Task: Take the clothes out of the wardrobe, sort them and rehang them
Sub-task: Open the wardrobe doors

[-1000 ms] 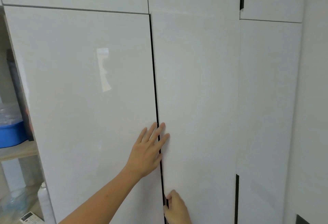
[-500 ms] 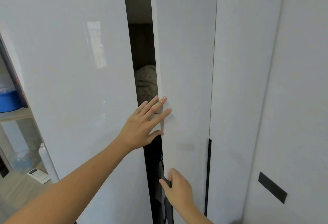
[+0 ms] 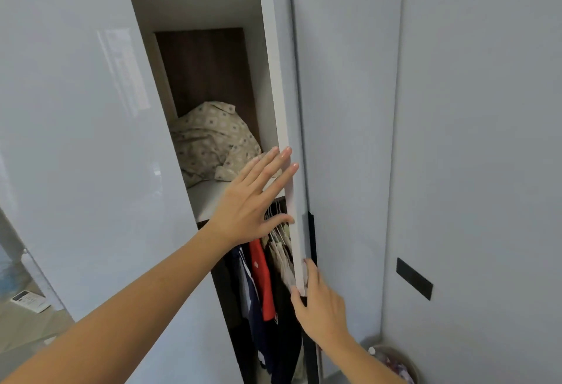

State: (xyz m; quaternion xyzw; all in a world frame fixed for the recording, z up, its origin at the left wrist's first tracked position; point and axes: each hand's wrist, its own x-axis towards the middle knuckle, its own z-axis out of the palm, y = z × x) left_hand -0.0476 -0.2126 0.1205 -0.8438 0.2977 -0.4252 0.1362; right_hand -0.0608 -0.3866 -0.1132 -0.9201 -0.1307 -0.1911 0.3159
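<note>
Swung much wider since half a second ago, the right wardrobe door now shows only its white edge, and the interior that was a dark slit lies open. At about 12 o'clock from the hands, a crumpled patterned bedcover sits on the upper shelf. Below the shelf, at 6 o'clock from the bedcover, clothes hang on hangers: a red garment, a navy one and pale pieces nearest the door. The left hand is spread flat, fingers straight, fingertips against the door edge, holding nothing. The right hand, at 5 o'clock from the left, grips the lower door edge with thumb inside. The left door stays closed. A remote control lies at 8 o'clock; a waste bin at 5 o'clock.
</note>
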